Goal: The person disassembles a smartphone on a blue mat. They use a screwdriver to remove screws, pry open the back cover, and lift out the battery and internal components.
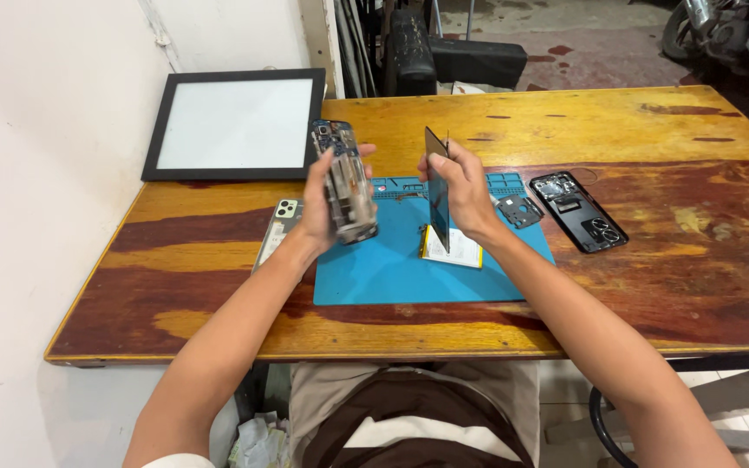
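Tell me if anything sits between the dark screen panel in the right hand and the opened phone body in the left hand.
Nothing visible does. The right hand holds the screen panel upright, and the left hand holds the phone body beside it. Only open air lies between them, above the blue mat.

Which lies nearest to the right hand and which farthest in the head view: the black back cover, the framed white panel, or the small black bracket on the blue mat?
From the right hand:
1. Small black bracket, on the blue mat just to its right.
2. Black back cover, farther right on the wooden table.
3. Framed white panel, far left, against the wall.
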